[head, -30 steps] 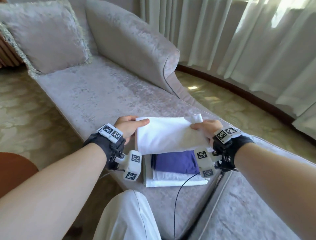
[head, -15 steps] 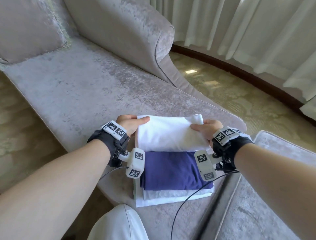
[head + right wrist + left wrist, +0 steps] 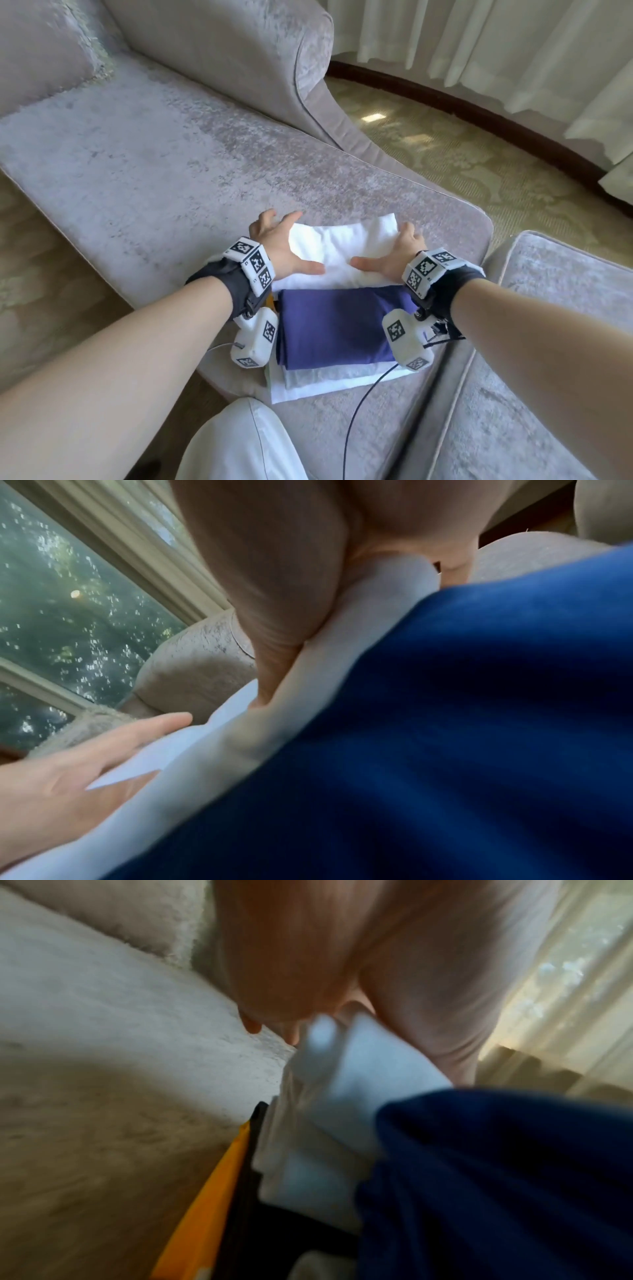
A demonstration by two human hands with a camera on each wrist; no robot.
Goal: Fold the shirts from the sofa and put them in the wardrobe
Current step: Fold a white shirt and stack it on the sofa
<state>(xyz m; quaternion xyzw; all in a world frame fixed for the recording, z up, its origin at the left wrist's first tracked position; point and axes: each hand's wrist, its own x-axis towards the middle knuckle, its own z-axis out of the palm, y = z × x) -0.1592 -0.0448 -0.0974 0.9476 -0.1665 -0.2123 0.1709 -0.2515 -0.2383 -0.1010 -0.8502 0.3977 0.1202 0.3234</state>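
The grey velvet sofa (image 3: 144, 164) stretches out in front of me, its cushion (image 3: 41, 51) at the far left end and pale curtains (image 3: 513, 48) hanging beyond the patterned floor (image 3: 462, 154). Near the seat's front edge sits my stack of folded shirts: a purple shirt (image 3: 329, 329) lies on top of pale folded ones (image 3: 329, 383), which stick out beneath it on the near side. Just behind the purple one, touching its far edge, lies the white folded shirt (image 3: 342, 246). My left hand (image 3: 277, 246) has its thumb flat on the near part of that white shirt and its fingers spread at the shirt's left end. My right hand (image 3: 397, 250) mirrors it at the right end, thumb flat on the cloth, fingers over the far corner. Both hands are spread rather than closed; whether the fingertips tuck under the fabric I cannot tell, as the wrist views are blurred. A sliver of something yellow (image 3: 212, 1191) shows at the stack's left side.
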